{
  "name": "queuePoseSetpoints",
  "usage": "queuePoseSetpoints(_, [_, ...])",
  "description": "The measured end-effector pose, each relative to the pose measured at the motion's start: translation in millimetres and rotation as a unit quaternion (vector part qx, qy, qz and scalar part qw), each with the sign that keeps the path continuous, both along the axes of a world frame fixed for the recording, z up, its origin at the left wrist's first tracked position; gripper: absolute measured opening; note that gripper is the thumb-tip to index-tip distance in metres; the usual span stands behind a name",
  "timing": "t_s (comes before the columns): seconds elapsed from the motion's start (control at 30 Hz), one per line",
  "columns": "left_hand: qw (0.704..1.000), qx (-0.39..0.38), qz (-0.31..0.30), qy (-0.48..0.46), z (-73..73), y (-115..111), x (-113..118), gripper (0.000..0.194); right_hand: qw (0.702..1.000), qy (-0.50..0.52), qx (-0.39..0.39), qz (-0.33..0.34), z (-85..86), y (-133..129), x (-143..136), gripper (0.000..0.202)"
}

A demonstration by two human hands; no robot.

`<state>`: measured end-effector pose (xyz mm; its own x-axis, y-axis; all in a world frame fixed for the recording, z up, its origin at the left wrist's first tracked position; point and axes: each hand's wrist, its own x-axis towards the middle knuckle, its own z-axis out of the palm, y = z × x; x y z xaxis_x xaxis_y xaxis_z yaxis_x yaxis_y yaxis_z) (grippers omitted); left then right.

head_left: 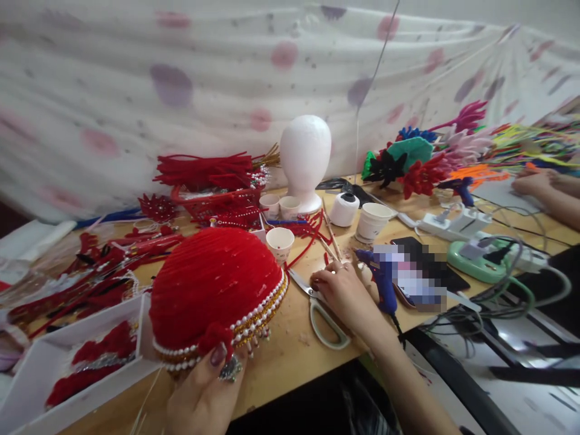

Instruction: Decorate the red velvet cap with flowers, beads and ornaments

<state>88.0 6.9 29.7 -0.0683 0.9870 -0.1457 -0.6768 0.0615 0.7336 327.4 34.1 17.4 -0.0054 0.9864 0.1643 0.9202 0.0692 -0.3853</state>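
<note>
At the near left corner of the table [281,362], we have a white box [145,332] with loose red fuzzy pieces [120,339] lying in it. Beside it, over the near edge, is our red cap [217,266]. Its crown looks fully covered, and white pearl strings [258,311] and a gold band run along the visible rim, with small beads dangling; we judge the covering done and the edging well advanced, though we cannot see the far side. Our left hand [203,393] is clamped on the rim, thumb by a red ornament [215,337] and a silvery pendant [231,370]; we cannot tell whether these are fixed. The loose pieces suggest some trimming may be left. Toward the far edge, the white foam head [306,151] stands bare, so the cap is not on it. Nearer, our right hand [342,287] has its fingers curled close together by the scissors [300,282]; we cannot tell whether they grip anything. Right of it, a blue glue gun [384,278] lies near the near edge.
</note>
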Motion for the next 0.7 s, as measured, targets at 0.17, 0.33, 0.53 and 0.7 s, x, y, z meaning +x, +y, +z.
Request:
queuePoseSetpoints(0.17, [0.994,-0.104,0.013,0.014,-13.9,7.8,-2.8,0.033,1.0,-0.016,0.004,-0.011,0.8,1.5,2.8,0.014])
queuePoseSetpoints(0.33, [0.991,-0.122,-0.009,0.062,-13.8,-0.4,14.1,0.035,0.996,0.06,0.039,-0.047,1.2,-3.6,1.9,0.013])
queuePoseSetpoints(0.53, [0.949,-0.13,-0.082,0.275,-11.2,2.6,14.2,0.051,0.97,0.167,0.159,-0.069,10.5,-27.6,-6.1,0.014])
queuePoseSetpoints(0.7, [0.808,-0.148,-0.154,0.549,-7.5,6.9,-0.1,0.047,0.953,0.269,0.14,0.014,11.8,-43.9,-21.0,0.01])
